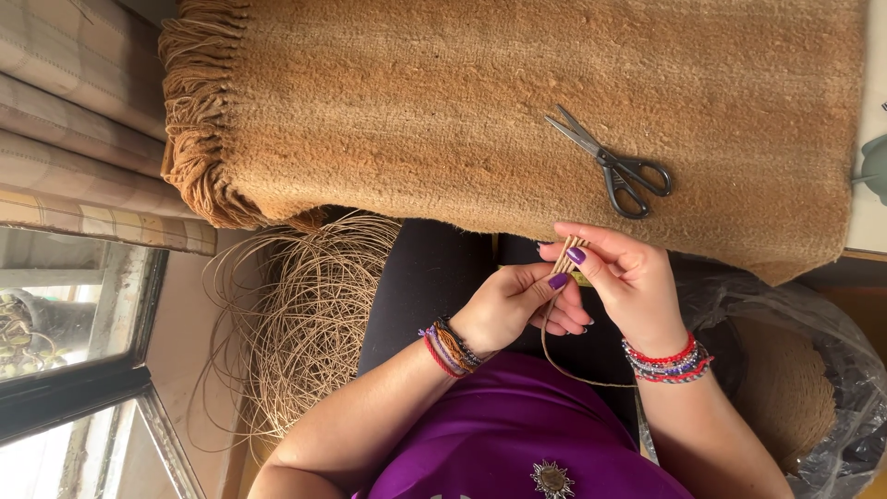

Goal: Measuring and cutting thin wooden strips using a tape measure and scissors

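Thin tan cords (568,259) pinched between both hands, just below near edge of brown mat (517,111). Left hand (506,305) closed on lower part, right hand (621,277) closed on top. Cord ends pointed up toward mat. Scissors (614,166) laid on mat, nearer right hand.

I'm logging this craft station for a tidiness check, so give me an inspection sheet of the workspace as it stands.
Surface: tan woven mat with a fringed edge covers the table.
Job's things: both hands pinch a small bundle of tan cords; one cord loops down toward the lap.
Clutter: grey-handled scissors lie closed on the mat, apart from the hands.
Hands: left hand and right hand meet at the cords, fingers closed on them.
Cables: nothing seen.
Surroundings: loose coil of tan cord below the mat; plastic bag holding brown fibre on the other side; window and curtain.
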